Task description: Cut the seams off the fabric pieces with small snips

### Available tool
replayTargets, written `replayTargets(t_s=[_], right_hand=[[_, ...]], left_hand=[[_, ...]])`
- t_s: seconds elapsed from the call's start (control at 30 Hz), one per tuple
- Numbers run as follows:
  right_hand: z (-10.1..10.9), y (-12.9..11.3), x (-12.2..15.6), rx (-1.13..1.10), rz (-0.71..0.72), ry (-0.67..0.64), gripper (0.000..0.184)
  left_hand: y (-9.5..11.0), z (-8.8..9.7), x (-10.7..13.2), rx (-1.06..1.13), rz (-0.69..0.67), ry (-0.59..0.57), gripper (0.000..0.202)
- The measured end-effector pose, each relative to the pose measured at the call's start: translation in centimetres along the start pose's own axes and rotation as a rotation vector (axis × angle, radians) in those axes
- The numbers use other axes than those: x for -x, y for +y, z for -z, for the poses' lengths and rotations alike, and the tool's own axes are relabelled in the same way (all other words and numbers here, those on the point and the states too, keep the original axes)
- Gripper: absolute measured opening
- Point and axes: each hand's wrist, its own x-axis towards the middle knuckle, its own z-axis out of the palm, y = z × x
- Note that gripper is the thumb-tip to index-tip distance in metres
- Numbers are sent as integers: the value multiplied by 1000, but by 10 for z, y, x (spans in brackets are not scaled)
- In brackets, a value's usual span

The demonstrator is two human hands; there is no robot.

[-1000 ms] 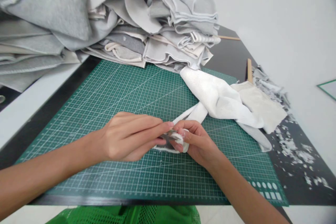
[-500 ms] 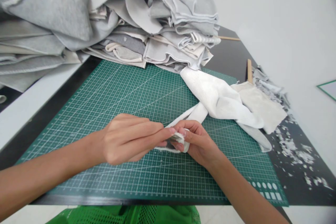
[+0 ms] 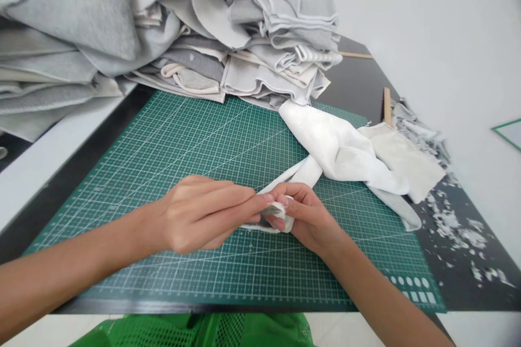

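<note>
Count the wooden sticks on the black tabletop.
2. One wooden stick lies past the folded fabric pile; the second wooden stick lies by the white fabric and grey scraps. More may be hidden under the fabric.

Black table (image 3: 358, 73) with green cutting mat (image 3: 171, 141) and fabric scraps (image 3: 451, 227)

White fabric (image 3: 325, 146) on a green, white-gridded cutting mat (image 3: 175, 141)

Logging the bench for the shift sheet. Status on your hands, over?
Left hand, right hand pinching white fabric strip, over green cutting mat. Larger white fabric right of hands. Grey fabric stack beyond mat.
</note>
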Motion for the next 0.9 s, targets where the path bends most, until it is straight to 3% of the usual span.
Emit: replayTargets(t_s=[0.1,0.27,0.43,0.6,0.9], right_hand=[[-1,0,0,4,-1,13,19],[-2,-1,0,-6,-22,21,19],[-4,-2,0,8,-22,45,20],[-4,-2,0,7,-35,42,20],[-4,-1,0,-2,-21,42,17]], left_hand=[[2,1,-1,-24,24,-10,16],[3,-2,-1,20,7,14,29],[5,-2,-3,6,18,20,21],[5,-3,-3,44,19,16,31],[9,-1,-4,16,65,26,25]])
